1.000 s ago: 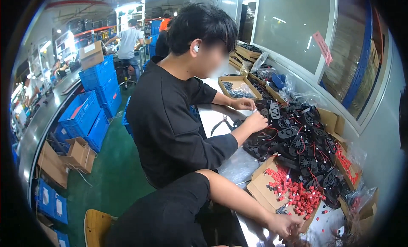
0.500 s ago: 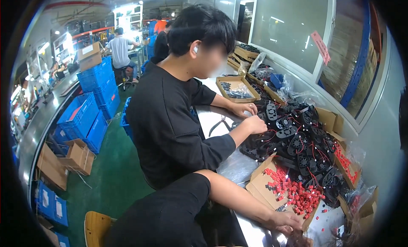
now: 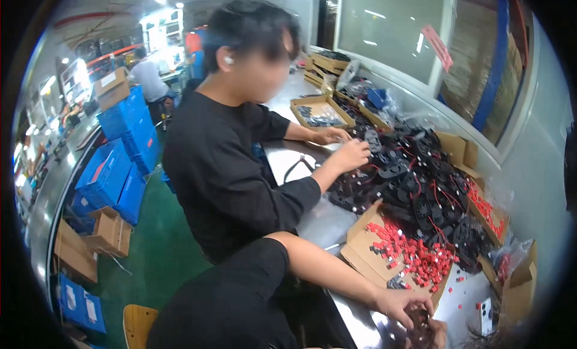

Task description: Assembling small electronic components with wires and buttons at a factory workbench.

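Here, the left hand (image 3: 396, 303) curls, part-closed, around a dark part (image 3: 420, 333), long axis unclear; the right hand (image 3: 440, 335) is just beside, grip indiscernible; red connectors (image 3: 423, 266) lie beyond both.

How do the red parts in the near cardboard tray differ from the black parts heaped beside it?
The red parts are small and blocky; the black parts are larger and flatter, many with rounded ends. The red parts sit in the cardboard tray; the black parts pile up outside it. Both lie jumbled in loose heaps.
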A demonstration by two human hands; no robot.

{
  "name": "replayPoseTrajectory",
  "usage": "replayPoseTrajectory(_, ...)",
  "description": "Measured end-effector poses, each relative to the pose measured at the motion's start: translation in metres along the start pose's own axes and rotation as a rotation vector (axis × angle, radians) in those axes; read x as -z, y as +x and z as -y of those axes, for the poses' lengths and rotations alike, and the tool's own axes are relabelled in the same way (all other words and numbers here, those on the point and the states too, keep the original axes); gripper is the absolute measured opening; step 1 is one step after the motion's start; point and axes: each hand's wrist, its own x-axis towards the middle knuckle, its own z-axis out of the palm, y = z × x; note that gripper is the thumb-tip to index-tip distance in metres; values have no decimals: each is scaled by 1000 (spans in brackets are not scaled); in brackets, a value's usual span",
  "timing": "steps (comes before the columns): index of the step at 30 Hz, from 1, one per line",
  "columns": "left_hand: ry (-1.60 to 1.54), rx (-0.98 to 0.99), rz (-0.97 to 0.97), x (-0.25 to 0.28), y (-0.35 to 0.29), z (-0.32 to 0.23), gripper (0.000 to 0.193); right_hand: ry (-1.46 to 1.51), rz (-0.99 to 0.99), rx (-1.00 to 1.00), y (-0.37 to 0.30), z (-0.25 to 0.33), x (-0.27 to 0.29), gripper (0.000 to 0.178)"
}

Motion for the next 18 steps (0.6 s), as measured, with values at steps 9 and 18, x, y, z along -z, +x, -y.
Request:
replayPoseTrajectory(9,-91,62,59,-8,-1,-1,65,14,-94,107,-10,-14,-7,64)
replayPoseTrajectory(18,112,236,-214,5,-11,-14,62,60,-175,-90,14,-1,10,94)
